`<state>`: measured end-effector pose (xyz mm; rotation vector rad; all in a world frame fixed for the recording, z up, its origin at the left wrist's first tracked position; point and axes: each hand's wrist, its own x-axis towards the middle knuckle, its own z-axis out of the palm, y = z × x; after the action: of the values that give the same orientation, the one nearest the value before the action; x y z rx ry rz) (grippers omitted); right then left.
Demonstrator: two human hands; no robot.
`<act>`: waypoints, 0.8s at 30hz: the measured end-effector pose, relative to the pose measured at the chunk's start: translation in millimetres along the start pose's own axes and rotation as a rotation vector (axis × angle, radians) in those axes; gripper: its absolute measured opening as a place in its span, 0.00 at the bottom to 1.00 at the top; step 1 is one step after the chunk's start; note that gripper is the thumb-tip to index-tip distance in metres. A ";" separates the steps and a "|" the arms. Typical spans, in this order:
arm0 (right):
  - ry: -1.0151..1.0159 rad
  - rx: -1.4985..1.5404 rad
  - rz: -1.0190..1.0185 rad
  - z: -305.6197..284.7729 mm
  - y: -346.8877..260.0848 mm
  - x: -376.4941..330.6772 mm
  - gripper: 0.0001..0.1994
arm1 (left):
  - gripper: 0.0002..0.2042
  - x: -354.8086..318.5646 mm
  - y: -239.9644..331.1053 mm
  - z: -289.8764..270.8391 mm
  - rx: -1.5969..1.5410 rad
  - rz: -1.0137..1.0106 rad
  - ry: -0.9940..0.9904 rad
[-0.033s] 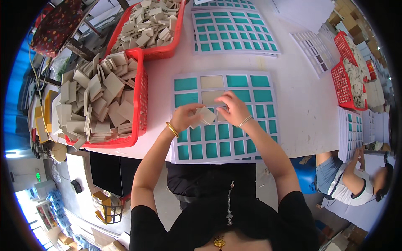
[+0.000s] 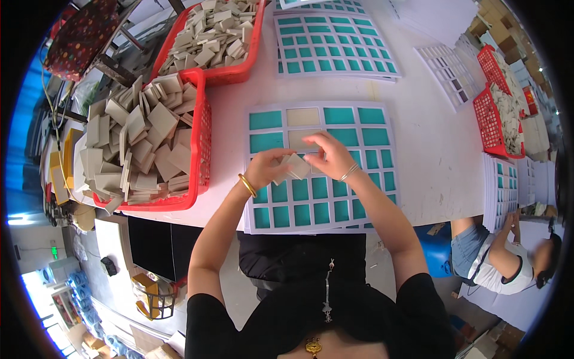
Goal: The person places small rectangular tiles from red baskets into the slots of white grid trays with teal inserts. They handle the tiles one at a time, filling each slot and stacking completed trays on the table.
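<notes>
- The left hand (image 2: 267,169) grips a small stack of beige square tiles (image 2: 294,166), fingers curled around them, thumb on top; a gold bangle (image 2: 247,185) sits on that wrist.
- The tiles are flat, pale beige, square-cornered and matte, fanned slightly so the edges of a few show; they are held just above the middle of the white grid sheet (image 2: 321,164).
- The right hand (image 2: 330,157) is over the grid sheet too, just right of the tiles, its fingertips pinched together at the top tile's edge; a thin silver bracelet (image 2: 348,173) circles its wrist.
- The grid sheet lies flat on the white tabletop (image 2: 430,155), a white frame of square windows with teal showing through most of them.
- Two windows in the grid sheet's upper rows, second column from its left, are filled with beige tiles rather than teal.
- Left of the grid sheet stands a red basket (image 2: 202,143) heaped with loose beige tiles of the same kind.
- A second red basket (image 2: 230,75) of smaller tiles sits beyond the grid sheet, up and to its left.
- Another teal grid sheet (image 2: 335,43) lies beyond the first one, further up the tabletop.
- Far right of the grid sheet, another person (image 2: 508,257) in a white top reaches toward a stack of similar sheets (image 2: 501,191).
</notes>
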<state>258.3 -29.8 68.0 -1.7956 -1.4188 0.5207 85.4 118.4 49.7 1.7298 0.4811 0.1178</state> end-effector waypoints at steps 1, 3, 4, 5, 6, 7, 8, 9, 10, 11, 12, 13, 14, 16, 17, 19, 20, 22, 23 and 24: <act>-0.080 0.130 0.010 1.4 -4.4 5.1 0.19 | 0.18 -0.3 2.9 2.1 -0.024 0.045 -0.043; -0.191 0.258 0.013 1.6 -3.7 10.6 0.22 | 0.20 0.4 3.0 1.4 -0.008 0.028 -0.076; -0.221 0.255 0.008 1.9 -0.2 12.3 0.23 | 0.21 0.8 3.0 1.1 -0.001 0.021 -0.093; -0.252 0.253 0.002 1.7 1.7 12.7 0.24 | 0.21 -0.4 0.9 0.9 -0.040 0.039 -0.085; -0.274 0.229 -0.006 1.4 1.8 11.8 0.23 | 0.22 -3.6 -3.4 -0.2 -0.078 0.054 -0.074; -0.296 0.206 -0.013 0.8 1.6 9.7 0.22 | 0.22 -6.2 -6.5 -1.1 -0.116 0.069 -0.063; -0.318 0.182 -0.021 1.0 0.5 8.2 0.21 | 0.21 -7.8 -8.5 -1.8 -0.160 0.042 -0.059; -0.295 0.238 0.005 2.6 -2.3 7.5 0.19 | 0.20 -8.9 -10.1 -2.1 -0.204 0.016 -0.056; -0.272 0.294 0.031 5.1 -6.3 7.3 0.18 | 0.19 -9.5 -11.4 -2.4 -0.248 -0.011 -0.054; -0.249 0.350 0.057 6.6 -8.4 7.7 0.16 | 0.17 -9.2 -12.3 -1.4 -0.263 -0.039 0.033; -0.210 0.352 0.081 8.3 -6.4 8.2 0.14 | 0.15 -8.3 -12.7 0.9 -0.279 -0.067 0.118; -0.170 0.354 0.104 11.2 -1.7 9.6 0.13 | 0.13 -7.9 -13.7 2.1 -0.295 -0.096 0.203; -0.131 0.356 0.127 13.6 2.4 11.1 0.11 | 0.12 -6.4 -17.9 0.5 -0.242 -0.075 0.237; -0.081 0.406 0.233 13.7 9.5 15.0 0.10 | 0.10 -3.8 -24.2 -6.7 -0.134 -0.034 0.304; -0.056 0.430 0.285 13.4 11.0 16.1 0.09 | 0.09 -5.8 -26.3 -10.0 -0.072 -0.022 0.304; -0.079 0.392 0.306 13.3 9.3 16.3 0.09 | 0.08 -10.8 -22.2 -15.3 0.053 -0.001 0.302; -0.091 0.373 0.316 13.3 8.9 16.3 0.08 | 0.07 -13.6 -18.9 -15.7 0.086 -0.021 0.291; -0.040 0.372 0.373 12.3 13.4 18.6 0.08 | 0.07 -21.5 -14.0 -14.5 0.152 -0.062 0.268; -0.014 0.371 0.403 11.2 17.3 20.0 0.07 | 0.07 -23.2 -13.9 -11.4 0.153 -0.055 0.241; -0.004 0.357 0.347 12.3 24.5 21.1 0.07 | 0.07 -25.1 -12.9 -6.0 0.155 -0.048 0.217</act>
<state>271.1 -7.8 44.4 -1.7464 -0.9432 0.8960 57.4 116.2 43.3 1.8648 0.7064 0.2404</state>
